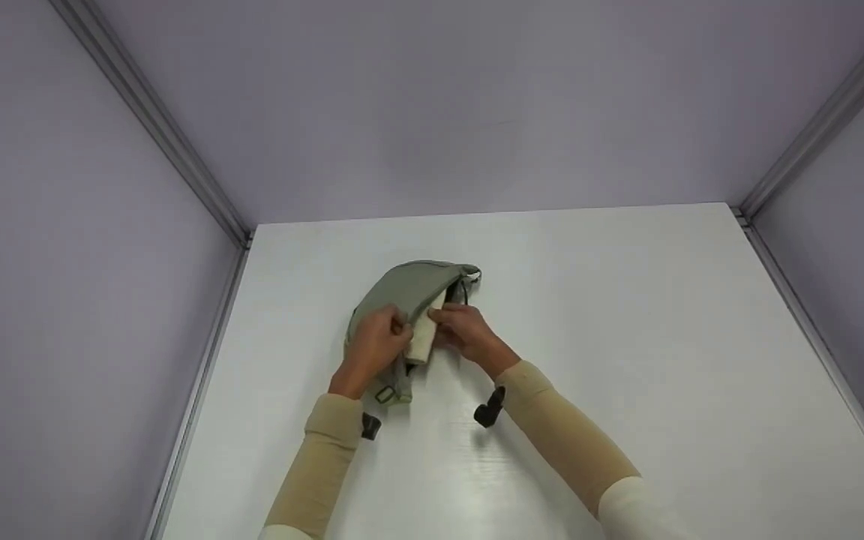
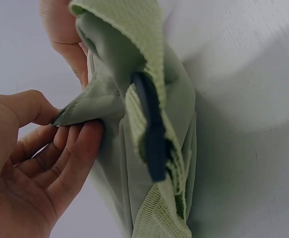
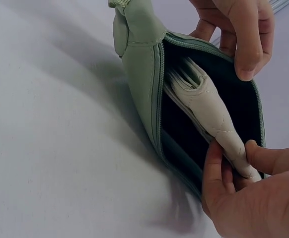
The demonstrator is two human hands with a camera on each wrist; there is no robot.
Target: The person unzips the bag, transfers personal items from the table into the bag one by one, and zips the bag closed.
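Green bag (image 1: 409, 289) is held open by the left hand (image 1: 376, 345) so the right hand (image 1: 466, 330), pinching a cream cloth (image 3: 211, 111), fits inside.

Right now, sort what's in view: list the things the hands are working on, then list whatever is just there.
In hand:
green pouch, unzipped, edge pinched by the left hand
cream folded cloth, partly inside the pouch, gripped by the right hand

Just there:
white table
pouch's strap with dark buckle, hanging untouched
grey booth walls
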